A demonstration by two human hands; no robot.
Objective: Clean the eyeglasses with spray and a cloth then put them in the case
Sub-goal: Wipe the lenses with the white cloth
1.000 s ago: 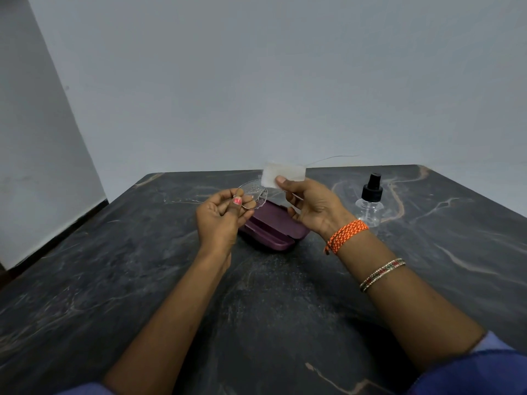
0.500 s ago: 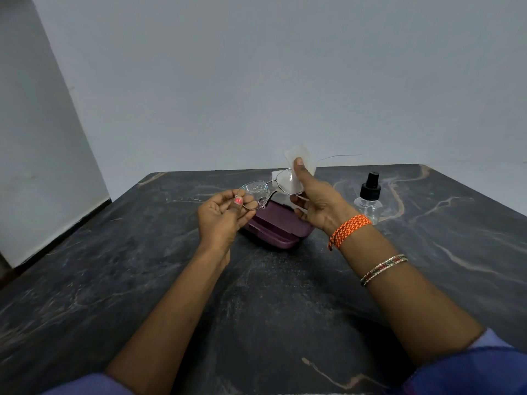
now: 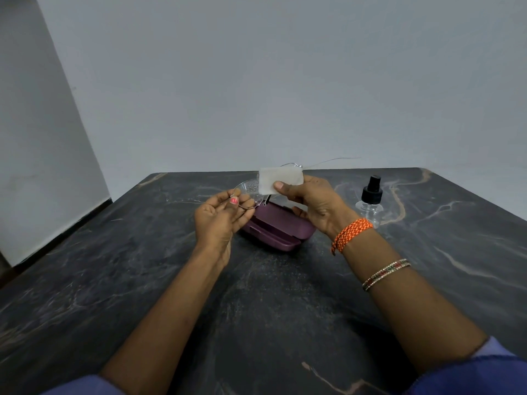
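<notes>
While the left hand [image 3: 221, 215] pinches the eyeglasses [image 3: 248, 195] at one lens rim mid-frame, the right hand [image 3: 308, 201] pinches the cloth [image 3: 281, 178] over the other lens. Thin wire frames seem light and bendable; grip rims only. Behind lie the open case [image 3: 278, 226] and, right, the spray bottle [image 3: 370, 201].

A dark marble-patterned table [image 3: 285, 323] with pale and rust-toned veins fills the lower half of the view, its far edge rounded at the left corner. Behind it rises a plain grey-white wall [image 3: 256, 81]. A second wall [image 3: 37, 166] angles in at the left, with a dark skirting strip [image 3: 57, 238] along its base.
</notes>
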